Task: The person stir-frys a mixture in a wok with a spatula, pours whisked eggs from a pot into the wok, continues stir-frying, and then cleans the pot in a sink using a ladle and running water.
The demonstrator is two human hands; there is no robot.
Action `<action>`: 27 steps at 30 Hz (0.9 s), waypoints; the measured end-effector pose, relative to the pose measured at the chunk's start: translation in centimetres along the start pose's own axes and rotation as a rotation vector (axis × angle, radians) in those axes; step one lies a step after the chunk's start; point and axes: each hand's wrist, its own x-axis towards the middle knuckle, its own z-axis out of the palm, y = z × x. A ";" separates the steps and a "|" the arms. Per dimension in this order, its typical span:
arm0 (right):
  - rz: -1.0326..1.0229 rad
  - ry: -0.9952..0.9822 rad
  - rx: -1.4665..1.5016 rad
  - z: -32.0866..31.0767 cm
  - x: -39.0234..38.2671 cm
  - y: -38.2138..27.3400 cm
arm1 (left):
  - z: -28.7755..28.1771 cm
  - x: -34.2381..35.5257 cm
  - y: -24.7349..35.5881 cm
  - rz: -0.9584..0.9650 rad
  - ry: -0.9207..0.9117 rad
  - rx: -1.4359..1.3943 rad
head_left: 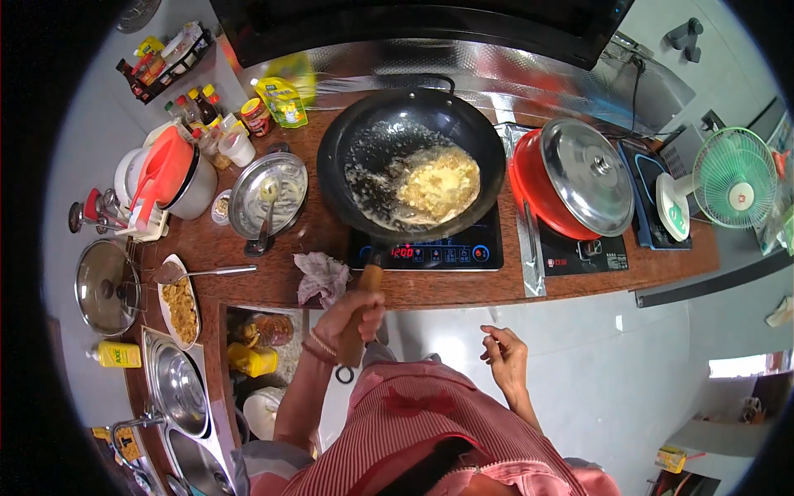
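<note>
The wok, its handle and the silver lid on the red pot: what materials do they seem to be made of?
Wok: probably metal; its black wall looks smooth and slightly glossy, but a coating cannot be confirmed. Wok handle: likely smooth wood, judging by its warm brown colour. Silver lid: apparently polished stainless steel, since it shows bright, mirror-like reflections; the exact metal remains open.

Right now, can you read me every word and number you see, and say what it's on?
I won't copy any writing out, but here's where it is:
Flat black cooktop under the black metal wok: lit red digits, readable; tiny panel marks, too small.
Yellow plastic bottle by the silver metal sink: large letters, readable.
Shiny yellow-green pouch: print too small.
Black cooktop under the round red pot: blurred.
</note>
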 end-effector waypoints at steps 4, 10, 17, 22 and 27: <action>0.026 0.013 -0.051 -0.2 -0.3 0.6 | 0.9 3.2 2.2 0.030 0.002 -0.014; -0.008 -0.034 -0.023 1.3 0.3 -0.3 | 3.1 6.0 1.3 0.013 -0.084 -0.135; -0.038 -0.087 -0.036 2.8 0.9 -0.8 | 2.1 1.2 -1.5 -0.065 -0.042 -0.036; -0.020 -0.082 -0.060 3.2 0.9 -0.5 | 2.1 3.5 -0.5 0.029 -0.084 -0.096; -0.024 -0.112 -0.079 4.0 0.5 -0.9 | 3.7 5.4 -0.6 0.068 -0.007 -0.187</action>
